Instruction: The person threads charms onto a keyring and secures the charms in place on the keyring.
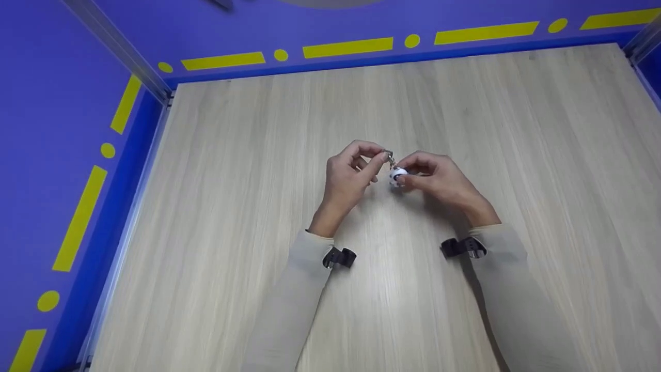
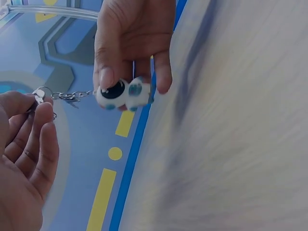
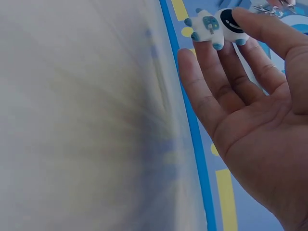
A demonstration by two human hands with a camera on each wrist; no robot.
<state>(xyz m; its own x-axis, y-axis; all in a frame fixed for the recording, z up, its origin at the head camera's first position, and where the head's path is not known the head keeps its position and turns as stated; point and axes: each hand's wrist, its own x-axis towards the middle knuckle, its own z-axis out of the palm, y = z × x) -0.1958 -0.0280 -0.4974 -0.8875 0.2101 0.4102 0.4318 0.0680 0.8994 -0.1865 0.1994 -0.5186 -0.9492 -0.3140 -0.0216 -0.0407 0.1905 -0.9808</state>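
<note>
A small white figurine keychain [image 2: 138, 95] with a black face and teal patches hangs between the two hands above the table. My right hand [image 1: 439, 175] pinches the figurine by its head, thumb on the dark face in the right wrist view, with fingers behind it. From the head runs a silver chain [image 2: 67, 96] toward my left hand [image 1: 347, 175]. Thumb and fingers of that hand pinch the metal ring [image 2: 42, 92] at the chain's other end. Its clasp detail is partly covered by the fingertips.
Beneath the hands lies a light wood-grain table [image 1: 248, 155]. Blue walls with yellow dashes and dots [image 1: 222, 61] stand along its left and far sides. Both wrists wear black camera straps [image 1: 341, 257].
</note>
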